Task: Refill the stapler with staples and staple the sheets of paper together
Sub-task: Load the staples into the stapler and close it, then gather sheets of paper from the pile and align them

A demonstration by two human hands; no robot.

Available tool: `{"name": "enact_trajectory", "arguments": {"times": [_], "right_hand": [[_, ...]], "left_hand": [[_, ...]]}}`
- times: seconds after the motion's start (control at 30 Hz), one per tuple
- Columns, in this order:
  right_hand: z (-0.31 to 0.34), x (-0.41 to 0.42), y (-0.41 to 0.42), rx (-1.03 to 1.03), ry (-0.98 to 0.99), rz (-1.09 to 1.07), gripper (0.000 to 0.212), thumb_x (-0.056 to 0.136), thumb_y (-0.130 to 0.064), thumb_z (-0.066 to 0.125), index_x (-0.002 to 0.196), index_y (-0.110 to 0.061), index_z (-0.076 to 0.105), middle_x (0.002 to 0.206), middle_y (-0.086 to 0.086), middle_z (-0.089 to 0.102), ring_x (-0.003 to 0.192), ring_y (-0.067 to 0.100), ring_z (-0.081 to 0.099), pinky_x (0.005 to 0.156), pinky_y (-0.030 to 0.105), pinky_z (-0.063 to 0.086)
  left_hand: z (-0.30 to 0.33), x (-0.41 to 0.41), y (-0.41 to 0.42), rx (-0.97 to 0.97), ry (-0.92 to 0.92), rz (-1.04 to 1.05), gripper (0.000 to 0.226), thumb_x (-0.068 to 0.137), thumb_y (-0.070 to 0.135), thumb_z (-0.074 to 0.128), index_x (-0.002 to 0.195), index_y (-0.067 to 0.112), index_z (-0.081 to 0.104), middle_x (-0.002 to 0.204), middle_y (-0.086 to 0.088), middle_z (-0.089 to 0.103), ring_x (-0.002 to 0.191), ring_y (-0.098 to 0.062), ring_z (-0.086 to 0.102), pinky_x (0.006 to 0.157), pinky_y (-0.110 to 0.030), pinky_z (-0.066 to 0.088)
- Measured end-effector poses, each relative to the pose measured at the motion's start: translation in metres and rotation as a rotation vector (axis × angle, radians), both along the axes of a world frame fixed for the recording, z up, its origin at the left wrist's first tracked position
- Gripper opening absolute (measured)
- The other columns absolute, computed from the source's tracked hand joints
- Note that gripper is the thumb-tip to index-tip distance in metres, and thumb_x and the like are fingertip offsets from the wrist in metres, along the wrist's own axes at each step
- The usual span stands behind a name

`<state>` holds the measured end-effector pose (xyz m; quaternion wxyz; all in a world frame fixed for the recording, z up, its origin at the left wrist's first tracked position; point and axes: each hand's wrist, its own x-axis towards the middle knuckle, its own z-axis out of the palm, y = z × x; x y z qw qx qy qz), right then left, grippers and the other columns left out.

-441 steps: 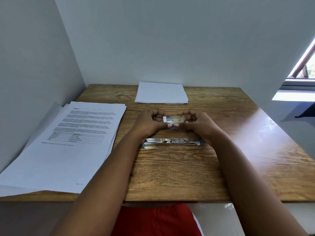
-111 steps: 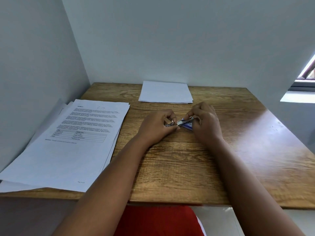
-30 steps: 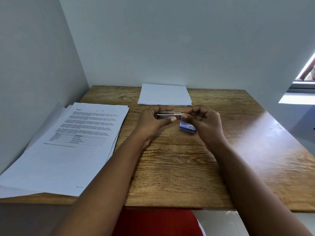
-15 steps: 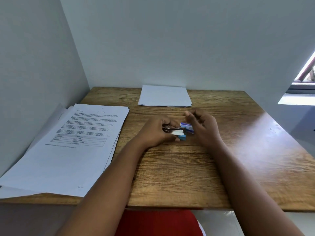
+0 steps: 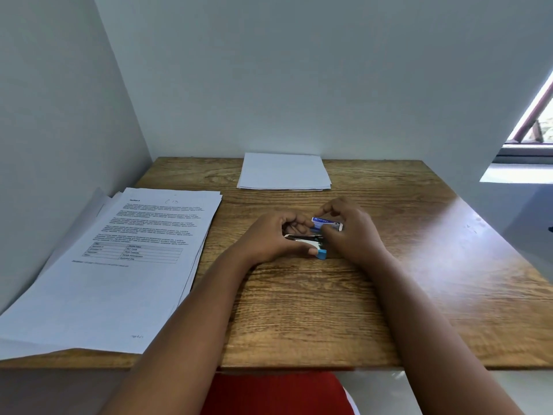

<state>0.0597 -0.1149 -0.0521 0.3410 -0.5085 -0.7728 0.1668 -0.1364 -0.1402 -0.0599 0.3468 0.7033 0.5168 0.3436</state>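
On the wooden table (image 5: 299, 310) lies a small stapler (image 5: 308, 246), silver metal with a blue end cap. My left hand (image 5: 266, 239) grips it from the left, thumb along its near side. Right behind it is a blue and white staple box (image 5: 326, 224). My right hand (image 5: 353, 232) curls its fingers over and around that box, thumb low beside the stapler. A thick stack of printed sheets (image 5: 119, 265) lies at the left. The staples themselves are hidden.
A smaller pile of blank paper (image 5: 284, 172) lies at the back centre against the wall. Walls close in the table at the left and back. The table's right half is bare wood with a bright light patch. Red clothing shows below the near edge.
The stapler came down from mid-air onto the table, still in my left hand. My right hand let go of the stapler's end and closed around the staple box behind it.
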Motion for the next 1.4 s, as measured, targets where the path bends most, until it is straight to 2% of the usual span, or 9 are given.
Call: {"name": "enact_trajectory", "arguments": {"times": [0.2,0.3,0.43,0.57,0.73,1.0,1.1,1.2,1.4], "right_hand": [[0.001,0.009,0.005,-0.175,0.082,-0.063,0.019,0.077,-0.018,0.075,0.094,-0.023,0.071,0.090,-0.009,0.068,0.076,0.006,0.058,0.062,0.018,0.042],[0.002,0.015,0.007,-0.212,0.106,-0.134,0.018,0.076,-0.020,0.079,0.092,-0.024,0.071,0.085,-0.011,0.069,0.074,0.006,0.060,0.059,0.012,0.042],[0.003,0.020,0.008,-0.208,0.023,-0.331,0.026,0.078,-0.032,0.072,0.100,-0.022,0.064,0.096,-0.005,0.065,0.093,0.018,0.060,0.082,0.036,0.048],[0.003,0.006,0.006,-0.192,-0.157,-0.402,0.041,0.079,-0.038,0.064,0.116,-0.023,0.055,0.124,0.007,0.047,0.119,0.030,0.044,0.099,0.043,0.035],[0.023,-0.042,-0.002,0.020,-0.234,-0.256,0.043,0.080,-0.034,0.062,0.121,-0.023,0.054,0.131,0.007,0.043,0.127,0.029,0.037,0.101,0.046,0.028],[0.031,-0.142,-0.018,0.068,-0.336,0.090,0.048,0.089,-0.045,0.054,0.131,-0.023,0.052,0.135,0.005,0.050,0.125,0.026,0.047,0.103,0.044,0.033],[0.018,-0.176,-0.019,-0.003,-0.397,0.215,0.061,0.091,-0.057,0.049,0.141,-0.023,0.044,0.149,0.003,0.044,0.137,0.025,0.040,0.112,0.048,0.029],[0.006,-0.197,-0.017,-0.089,-0.405,0.309,0.076,0.091,-0.065,0.046,0.151,-0.022,0.027,0.160,0.005,0.027,0.148,0.027,0.024,0.118,0.052,0.015],[-0.012,-0.212,-0.015,-0.135,-0.493,0.335,0.082,0.093,-0.066,0.042,0.155,-0.019,0.016,0.164,0.013,0.014,0.151,0.030,0.010,0.121,0.053,0.006]], "left_hand": [[0.000,0.003,-0.005,0.007,0.047,0.010,0.060,0.062,0.052,0.089,0.117,0.036,0.069,0.099,0.019,0.070,0.086,0.011,0.063,0.067,-0.006,0.048],[0.000,0.004,-0.006,0.016,0.129,0.014,0.057,0.058,0.056,0.089,0.110,0.039,0.071,0.104,0.020,0.069,0.092,0.005,0.063,0.078,-0.022,0.054],[0.000,0.006,-0.007,0.001,0.109,0.036,0.047,0.062,0.064,0.082,0.102,0.040,0.073,0.099,0.017,0.071,0.090,-0.002,0.064,0.081,-0.031,0.054],[0.005,0.004,-0.006,-0.132,-0.018,0.017,0.039,0.078,0.058,0.076,0.110,0.035,0.072,0.096,0.017,0.073,0.086,0.007,0.064,0.070,-0.012,0.050],[0.025,-0.013,-0.005,-0.321,-0.199,0.043,0.030,0.088,0.037,0.074,0.116,0.027,0.070,0.114,0.004,0.073,0.108,-0.014,0.066,0.094,-0.032,0.052],[0.054,-0.142,-0.032,-0.071,0.192,0.441,0.048,0.085,0.048,0.073,0.124,0.022,0.067,0.131,0.007,0.061,0.118,-0.012,0.057,0.088,-0.026,0.043],[0.041,-0.191,-0.053,-0.104,0.439,0.622,0.062,0.085,0.051,0.072,0.134,0.015,0.059,0.148,-0.006,0.050,0.133,-0.023,0.047,0.106,-0.037,0.037],[0.029,-0.215,-0.070,-0.167,0.617,0.614,0.080,0.079,0.061,0.072,0.131,0.002,0.058,0.143,-0.019,0.052,0.131,-0.033,0.048,0.105,-0.038,0.038],[0.011,-0.223,-0.083,-0.151,0.485,0.619,0.090,0.083,0.052,0.074,0.154,0.016,0.033,0.159,-0.009,0.037,0.145,-0.024,0.034,0.112,-0.033,0.028]]}}
